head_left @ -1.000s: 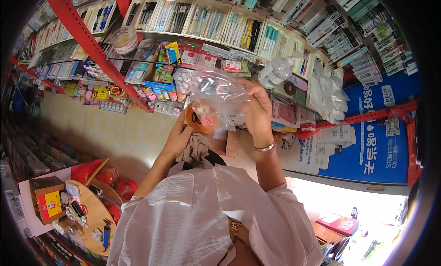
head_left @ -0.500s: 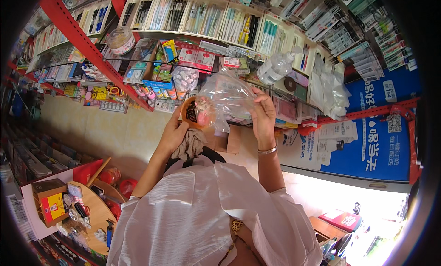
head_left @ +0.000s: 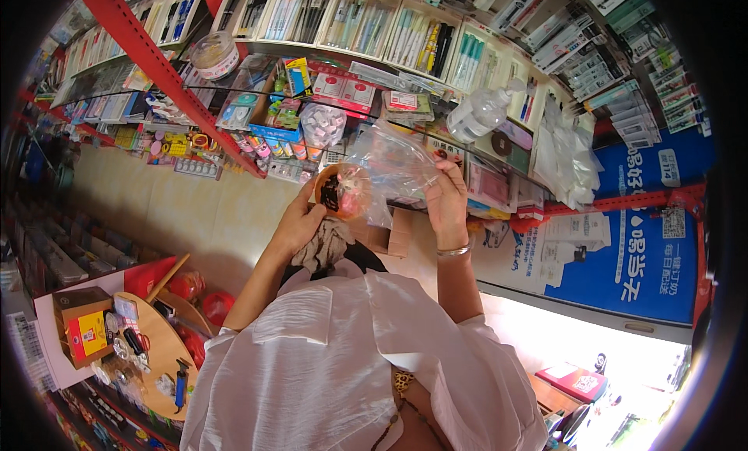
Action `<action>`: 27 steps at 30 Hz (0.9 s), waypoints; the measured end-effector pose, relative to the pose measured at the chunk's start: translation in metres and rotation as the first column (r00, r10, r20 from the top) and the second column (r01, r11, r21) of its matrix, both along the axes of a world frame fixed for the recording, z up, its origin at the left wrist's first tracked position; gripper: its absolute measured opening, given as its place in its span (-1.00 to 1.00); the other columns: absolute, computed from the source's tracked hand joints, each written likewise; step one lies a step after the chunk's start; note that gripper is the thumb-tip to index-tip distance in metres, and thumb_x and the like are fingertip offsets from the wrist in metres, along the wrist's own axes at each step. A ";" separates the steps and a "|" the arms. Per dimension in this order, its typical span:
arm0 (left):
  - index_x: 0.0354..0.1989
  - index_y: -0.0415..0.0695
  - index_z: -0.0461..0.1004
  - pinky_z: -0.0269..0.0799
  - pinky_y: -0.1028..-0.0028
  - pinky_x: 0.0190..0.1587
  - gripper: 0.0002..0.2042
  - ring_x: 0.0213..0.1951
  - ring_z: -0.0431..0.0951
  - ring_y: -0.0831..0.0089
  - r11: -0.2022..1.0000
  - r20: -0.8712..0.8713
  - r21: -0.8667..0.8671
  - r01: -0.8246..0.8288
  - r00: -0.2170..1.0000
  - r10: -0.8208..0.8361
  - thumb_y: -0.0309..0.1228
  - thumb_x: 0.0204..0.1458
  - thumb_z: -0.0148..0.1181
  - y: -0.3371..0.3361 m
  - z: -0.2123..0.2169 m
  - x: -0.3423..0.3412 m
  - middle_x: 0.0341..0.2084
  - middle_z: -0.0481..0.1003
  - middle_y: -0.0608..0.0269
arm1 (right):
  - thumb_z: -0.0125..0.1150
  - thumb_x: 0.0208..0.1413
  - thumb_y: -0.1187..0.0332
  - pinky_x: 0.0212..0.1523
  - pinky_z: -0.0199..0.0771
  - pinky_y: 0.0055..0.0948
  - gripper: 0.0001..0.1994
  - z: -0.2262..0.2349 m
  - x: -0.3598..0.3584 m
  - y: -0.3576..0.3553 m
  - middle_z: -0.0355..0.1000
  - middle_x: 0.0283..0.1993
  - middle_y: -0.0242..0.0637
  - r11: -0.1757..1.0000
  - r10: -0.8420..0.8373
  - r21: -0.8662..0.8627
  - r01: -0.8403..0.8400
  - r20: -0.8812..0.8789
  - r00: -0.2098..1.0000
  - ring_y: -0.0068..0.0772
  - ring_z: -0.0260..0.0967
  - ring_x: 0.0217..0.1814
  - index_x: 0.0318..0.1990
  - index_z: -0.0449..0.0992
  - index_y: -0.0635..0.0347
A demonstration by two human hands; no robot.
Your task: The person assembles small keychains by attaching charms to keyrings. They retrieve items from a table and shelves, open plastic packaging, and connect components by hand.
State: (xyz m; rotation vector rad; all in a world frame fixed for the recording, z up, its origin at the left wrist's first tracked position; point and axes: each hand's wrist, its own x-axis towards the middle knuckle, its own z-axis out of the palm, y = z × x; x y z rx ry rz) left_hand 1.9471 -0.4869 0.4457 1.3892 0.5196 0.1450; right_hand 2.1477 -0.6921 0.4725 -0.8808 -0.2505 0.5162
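So nearest the white shirt (head_left: 312, 365) there's a crumpled cloth (head_left: 323, 246), bunched right under the left hand (head_left: 300, 223); can't tell if the fingers have it too. That hand definitely grips the orange bowl (head_left: 326, 176) by its left side, out in the air short of the shelf (head_left: 505, 167) and its front edge. There are dark bits (head_left: 330, 194) and pink stuff (head_left: 354, 200) in it, the pink partly behind clear plastic. Right hand (head_left: 446, 198) pinches one end of a clear bag (head_left: 396, 159), the other end drooping at the bowl's right side. My worry: one-sided grip, so if the bag snags the rim and gets tugged, the bowl could tip and spill toward the box (head_left: 399, 236) below. Thin plastic could slip from that pinch too. Farther off, the pump bottle (head_left: 477, 116) sits close to that front edge, where a careless right-hand swing might topple it.
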 end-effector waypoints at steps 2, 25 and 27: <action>0.36 -0.15 0.04 0.42 0.50 -0.09 -0.37 -0.20 0.54 0.43 1.000 0.003 0.005 -0.028 1.000 0.028 -0.50 0.02 -0.05 0.001 0.001 -0.004 -0.18 0.51 0.06 | -0.13 0.19 0.63 0.15 0.36 -0.15 -0.82 0.008 -0.006 0.009 0.34 0.10 -0.22 0.999 0.036 -0.027 -0.036 -0.005 0.999 -0.25 0.34 0.12 -0.25 0.42 0.17; 0.34 -0.24 0.03 0.39 0.39 -0.01 -0.32 -0.09 0.52 0.21 0.771 -0.196 0.138 -0.622 0.746 0.636 -0.35 -0.02 0.02 -0.054 0.015 -0.145 -0.03 0.45 -0.16 | 0.11 -0.09 0.49 0.00 0.11 -0.17 -0.79 0.017 -0.162 0.124 0.44 -0.06 -0.35 0.696 0.581 -0.712 -0.097 0.637 -0.506 -0.26 0.26 0.00 -0.23 0.53 0.16; 0.33 -0.22 0.06 0.41 0.41 -0.06 -0.35 -0.17 0.54 0.27 0.701 -0.153 0.146 -0.698 0.684 0.713 -0.37 -0.02 0.00 -0.054 0.000 -0.166 -0.12 0.48 -0.11 | 0.09 -0.07 0.47 0.00 0.11 -0.17 -0.81 0.017 -0.180 0.131 0.41 -0.02 -0.30 0.669 0.564 -0.719 -0.187 0.655 -0.503 -0.27 0.25 0.03 -0.25 0.51 0.17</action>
